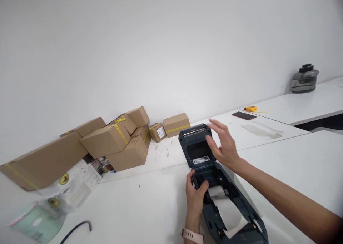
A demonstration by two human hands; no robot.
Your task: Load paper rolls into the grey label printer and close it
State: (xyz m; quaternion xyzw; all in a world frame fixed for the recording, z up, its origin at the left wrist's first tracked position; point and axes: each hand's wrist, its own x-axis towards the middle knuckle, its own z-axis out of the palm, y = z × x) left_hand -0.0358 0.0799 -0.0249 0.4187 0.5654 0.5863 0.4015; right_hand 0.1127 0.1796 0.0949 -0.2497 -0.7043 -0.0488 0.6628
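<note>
A dark label printer (235, 204) lies on the white table with its lid (197, 147) swung up and back. A strip of white label paper (227, 212) runs along the inside of its body, its loose end curling up near the front. My left hand (195, 194) grips the left edge of the body near the hinge, thumb inside and fingers on the outer side. My right hand (223, 145) is at the lid's right edge with fingers apart and nothing held. Whether its thumb touches the lid, I cannot tell.
Cardboard boxes (107, 140) are piled along the wall at left. Plastic packets (77, 187), a mint-green container (39, 222) and a black cable (76, 231) lie nearer. A phone (244, 115), a yellow tape measure (251, 109) and a dark translucent jug (304, 80) are at the right.
</note>
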